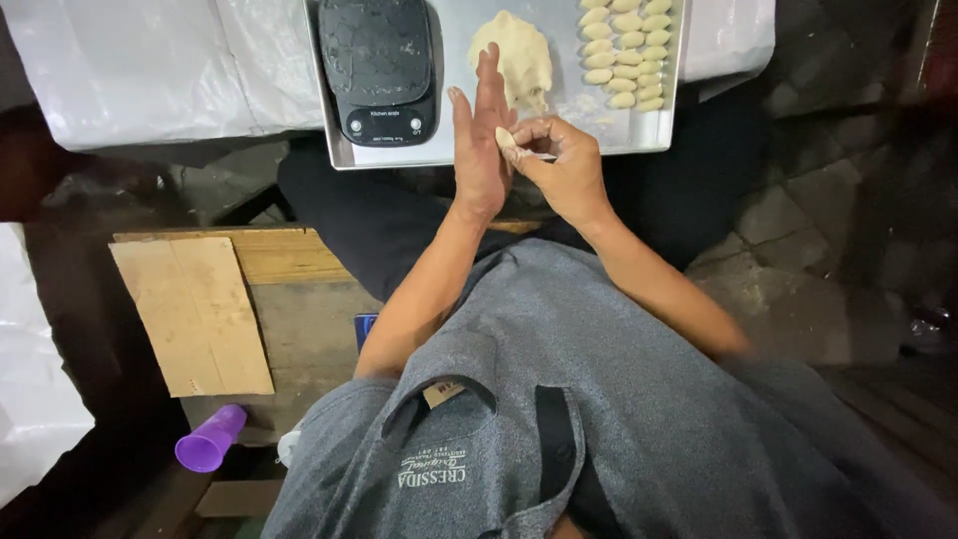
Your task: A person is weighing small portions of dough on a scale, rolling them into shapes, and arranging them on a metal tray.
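Observation:
My left hand point(477, 140) is held flat and upright, fingers straight, just in front of a metal tray point(444, 150). A small pale dough piece point(506, 140) rests against its palm. My right hand point(564, 165) pinches and presses that piece with its fingertips. On the tray lie a large lump of dough point(514, 55), several small shaped dough pieces point(627, 50) in rows at the right, and a black kitchen scale point(379, 65) at the left.
The tray sits on a table covered in white plastic sheet point(140, 70). A cardboard piece point(195, 309) lies on a wooden bench at the left. A purple cup point(210, 439) lies on the floor. Stone paving point(798, 240) is at the right.

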